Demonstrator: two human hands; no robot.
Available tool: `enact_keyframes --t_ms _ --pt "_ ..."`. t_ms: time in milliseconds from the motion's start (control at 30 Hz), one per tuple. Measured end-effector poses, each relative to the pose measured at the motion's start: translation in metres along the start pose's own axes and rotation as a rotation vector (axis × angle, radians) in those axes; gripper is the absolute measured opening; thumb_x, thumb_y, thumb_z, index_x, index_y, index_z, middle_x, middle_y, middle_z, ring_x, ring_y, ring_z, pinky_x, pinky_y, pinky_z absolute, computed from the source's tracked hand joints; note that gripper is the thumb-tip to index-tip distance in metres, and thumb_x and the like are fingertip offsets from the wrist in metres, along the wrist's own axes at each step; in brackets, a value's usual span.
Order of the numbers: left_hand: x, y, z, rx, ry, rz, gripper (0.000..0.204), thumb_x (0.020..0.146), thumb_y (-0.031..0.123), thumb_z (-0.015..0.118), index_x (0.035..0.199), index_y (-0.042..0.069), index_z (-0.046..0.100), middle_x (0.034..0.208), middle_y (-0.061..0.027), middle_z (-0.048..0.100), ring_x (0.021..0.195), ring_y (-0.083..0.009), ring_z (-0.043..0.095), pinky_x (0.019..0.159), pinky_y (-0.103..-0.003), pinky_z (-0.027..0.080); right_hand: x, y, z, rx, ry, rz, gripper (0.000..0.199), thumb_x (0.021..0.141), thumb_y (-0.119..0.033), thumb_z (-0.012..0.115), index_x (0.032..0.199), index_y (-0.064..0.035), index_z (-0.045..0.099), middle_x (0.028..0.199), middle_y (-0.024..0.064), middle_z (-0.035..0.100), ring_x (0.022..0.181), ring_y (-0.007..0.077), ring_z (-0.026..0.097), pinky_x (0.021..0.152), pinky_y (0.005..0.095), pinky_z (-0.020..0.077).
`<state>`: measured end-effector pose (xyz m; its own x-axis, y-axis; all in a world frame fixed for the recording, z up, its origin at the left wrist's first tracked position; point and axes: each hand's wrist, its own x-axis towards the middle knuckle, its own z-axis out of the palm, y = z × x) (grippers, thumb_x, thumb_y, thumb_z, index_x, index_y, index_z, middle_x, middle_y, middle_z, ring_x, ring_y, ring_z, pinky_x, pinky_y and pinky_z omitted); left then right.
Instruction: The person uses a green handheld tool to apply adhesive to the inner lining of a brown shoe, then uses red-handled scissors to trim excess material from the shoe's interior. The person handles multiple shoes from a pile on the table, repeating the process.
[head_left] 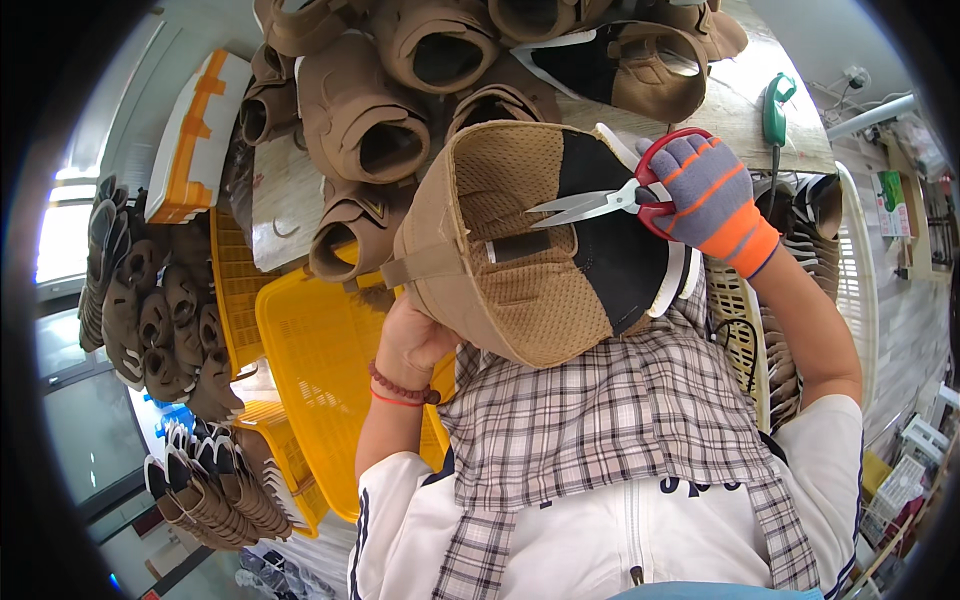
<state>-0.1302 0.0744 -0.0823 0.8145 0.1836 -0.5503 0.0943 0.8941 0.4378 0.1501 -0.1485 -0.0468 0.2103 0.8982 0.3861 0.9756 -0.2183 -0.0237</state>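
Two hands on one tan mesh shoe upper (pixel 520 250), held over the lap in front of the surface (pixel 740 110). Left hand (pixel 415 335) clasping its underside; gloved right hand (pixel 705 190) closed around red-handled scissors (pixel 620 198), blades slightly parted inside. Best kept steady, snipping only stray thread, clear of mesh.

The left hand (pixel 415 335) is mostly hidden behind the shoe upper (pixel 520 245), so its fingers cannot be seen. The glove (pixel 712 195) covers the scissors' (pixel 620 198) red handles. The piled uppers (pixel 420 60) are cut off by the top edge.
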Motion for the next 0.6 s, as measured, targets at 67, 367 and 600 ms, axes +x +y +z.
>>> enact_keyframes --t_ms 67,367,600 --pt "0.0012 -0.0001 -0.0017 0.008 0.005 -0.002 0.05 0.076 -0.002 0.057 0.123 -0.014 0.046 0.118 -0.0236 0.057 0.106 -0.0299 0.06 0.093 -0.037 0.049 0.0013 -0.0009 -0.0002 -0.024 0.02 -0.01 0.056 0.058 -0.02 0.077 0.111 -0.0099 0.059 0.09 0.0053 0.057 0.082 0.026 0.057 0.072 0.0372 0.0468" --pt "0.004 -0.0014 -0.0054 -0.012 -0.001 -0.027 0.05 0.076 -0.002 0.058 0.123 -0.014 0.046 0.12 -0.024 0.056 0.106 -0.0302 0.06 0.094 -0.037 0.048 -0.0005 0.0011 0.0015 -0.032 0.094 -0.067 0.063 0.059 -0.021 0.076 0.118 -0.0082 0.058 0.091 0.006 0.057 0.081 0.0258 0.057 0.07 0.0368 0.0461" --pt "0.0037 -0.0015 -0.0025 0.029 0.003 -0.026 0.051 0.075 -0.002 0.059 0.123 -0.014 0.046 0.12 -0.0235 0.056 0.106 -0.0294 0.06 0.094 -0.036 0.048 -0.0033 0.0058 0.0054 -0.121 0.079 -0.083 0.063 0.059 -0.02 0.076 0.118 -0.0082 0.058 0.086 0.0052 0.058 0.08 0.025 0.058 0.069 0.0351 0.0469"
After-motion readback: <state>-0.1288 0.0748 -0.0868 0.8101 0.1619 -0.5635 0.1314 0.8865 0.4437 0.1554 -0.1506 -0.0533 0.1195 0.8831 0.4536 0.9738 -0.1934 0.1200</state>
